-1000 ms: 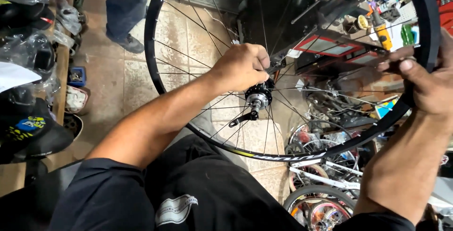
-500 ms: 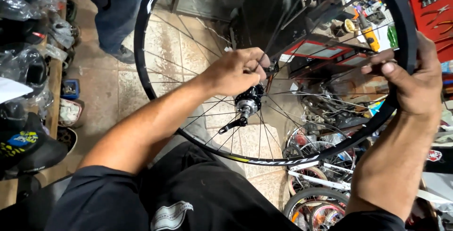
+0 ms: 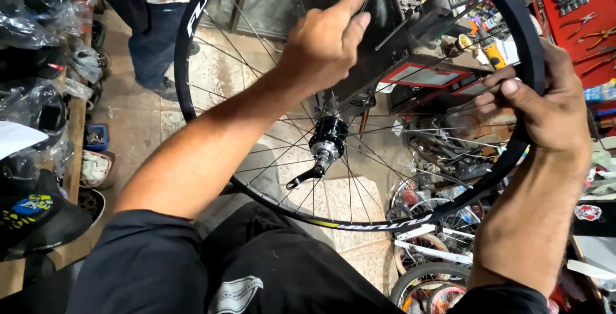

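A black bicycle wheel (image 3: 192,44) with thin steel spokes stands upright in front of me, its lower rim near my lap. The black hub (image 3: 328,139) with a quick-release lever sits at its centre. My right hand (image 3: 545,105) grips the rim on the right side, fingers wrapped over its edge. My left hand (image 3: 324,41) is raised among the upper spokes above the hub, index finger stretched out along a spoke, holding nothing that I can make out.
Another person (image 3: 157,32) in jeans stands at the upper left on the tiled floor. Shelves of bagged helmets (image 3: 32,109) line the left. A workbench (image 3: 436,73) with tools and a red tool board (image 3: 581,12) sit at right. Bicycle frames and wheels (image 3: 430,256) lie below right.
My left hand has left the hub area and risen to the upper spokes, index finger extended. The wheel has shifted slightly left and up in view. The right hand keeps its grip on the rim.
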